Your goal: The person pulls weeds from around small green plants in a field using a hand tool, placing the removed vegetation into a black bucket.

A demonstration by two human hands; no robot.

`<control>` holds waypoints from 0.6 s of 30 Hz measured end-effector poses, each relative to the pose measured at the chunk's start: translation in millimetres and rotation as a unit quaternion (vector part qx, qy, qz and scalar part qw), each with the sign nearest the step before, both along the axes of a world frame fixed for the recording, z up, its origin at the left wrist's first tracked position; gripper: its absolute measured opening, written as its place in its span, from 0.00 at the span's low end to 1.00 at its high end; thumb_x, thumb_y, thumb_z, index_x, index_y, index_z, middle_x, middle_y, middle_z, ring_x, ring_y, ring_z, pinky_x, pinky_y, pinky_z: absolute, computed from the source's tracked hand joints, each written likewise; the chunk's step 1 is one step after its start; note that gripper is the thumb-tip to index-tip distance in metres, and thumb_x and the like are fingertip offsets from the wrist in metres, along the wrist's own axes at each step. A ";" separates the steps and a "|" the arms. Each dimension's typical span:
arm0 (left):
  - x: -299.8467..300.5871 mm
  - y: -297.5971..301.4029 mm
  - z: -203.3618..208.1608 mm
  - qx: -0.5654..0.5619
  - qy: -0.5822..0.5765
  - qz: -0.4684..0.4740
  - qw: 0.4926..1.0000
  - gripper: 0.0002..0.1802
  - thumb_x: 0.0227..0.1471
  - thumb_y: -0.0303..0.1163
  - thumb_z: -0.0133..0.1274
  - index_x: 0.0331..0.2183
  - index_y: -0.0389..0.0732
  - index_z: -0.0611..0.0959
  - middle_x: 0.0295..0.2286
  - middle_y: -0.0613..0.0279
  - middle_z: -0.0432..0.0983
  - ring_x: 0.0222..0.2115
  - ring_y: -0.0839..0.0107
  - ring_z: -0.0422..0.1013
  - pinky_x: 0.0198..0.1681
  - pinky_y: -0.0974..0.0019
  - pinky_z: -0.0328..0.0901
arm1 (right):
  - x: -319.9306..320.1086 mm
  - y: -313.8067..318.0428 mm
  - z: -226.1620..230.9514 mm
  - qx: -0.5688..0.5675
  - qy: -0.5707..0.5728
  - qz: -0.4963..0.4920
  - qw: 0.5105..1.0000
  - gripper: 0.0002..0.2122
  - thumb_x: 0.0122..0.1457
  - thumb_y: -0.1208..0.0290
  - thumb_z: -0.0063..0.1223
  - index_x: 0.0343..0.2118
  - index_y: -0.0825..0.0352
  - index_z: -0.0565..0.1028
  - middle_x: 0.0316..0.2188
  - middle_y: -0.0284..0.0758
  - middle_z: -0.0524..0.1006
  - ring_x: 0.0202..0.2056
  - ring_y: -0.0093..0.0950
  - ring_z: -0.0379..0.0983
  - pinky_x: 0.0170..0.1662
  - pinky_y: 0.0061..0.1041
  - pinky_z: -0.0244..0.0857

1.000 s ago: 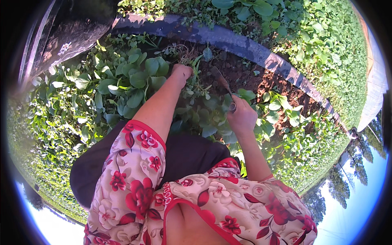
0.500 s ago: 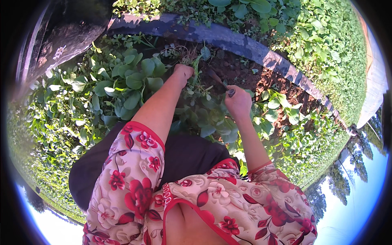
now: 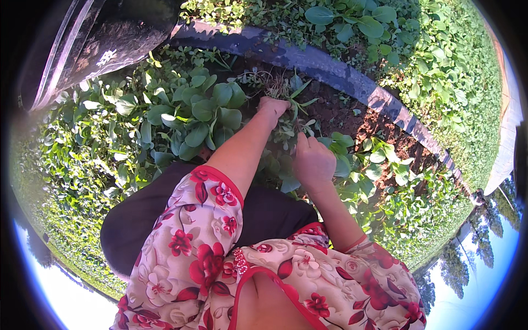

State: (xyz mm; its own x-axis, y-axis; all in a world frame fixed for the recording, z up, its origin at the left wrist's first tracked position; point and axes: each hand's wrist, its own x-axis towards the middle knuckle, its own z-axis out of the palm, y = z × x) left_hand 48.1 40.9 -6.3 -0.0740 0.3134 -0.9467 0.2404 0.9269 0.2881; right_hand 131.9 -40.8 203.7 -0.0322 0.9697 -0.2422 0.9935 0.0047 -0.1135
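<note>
My left hand (image 3: 273, 106) is closed low among the plants. Narrow-leaved green weeds (image 3: 298, 99) stick out beside its fingers, and what lies inside the fist is mostly hidden. Just right of it, my right hand (image 3: 314, 160) is closed with its knuckles up and its fingers pointing toward the weeds. It grips a small hand tool with a thin dark blade, seen half a second ago but now hidden behind the hand. Uprooted weeds with pale roots (image 3: 275, 82) lie on dark soil just beyond my left hand.
Broad-leaved green seedlings (image 3: 203, 110) crowd the left, with more leafy plants (image 3: 379, 157) at right. Bare reddish soil (image 3: 379, 124) runs along a black plastic strip (image 3: 308, 52) curving across the bed. A large black container (image 3: 118, 41) stands at upper left.
My left hand has shifted right, toward the narrow-leaved weeds. My right hand has turned and come closer to it, so the tool's handle and blade no longer show.
</note>
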 end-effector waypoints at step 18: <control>-104.2 118.3 128.2 0.370 0.104 -0.805 0.452 0.12 0.41 0.30 0.54 0.32 0.41 0.85 0.49 0.45 0.66 0.33 0.60 0.76 0.32 0.59 0.70 | -14.3 66.0 -39.9 -0.001 0.162 -0.066 0.985 0.07 0.46 0.73 0.53 0.30 0.60 0.77 0.24 0.34 0.77 0.27 0.36 0.75 0.30 0.34 0.68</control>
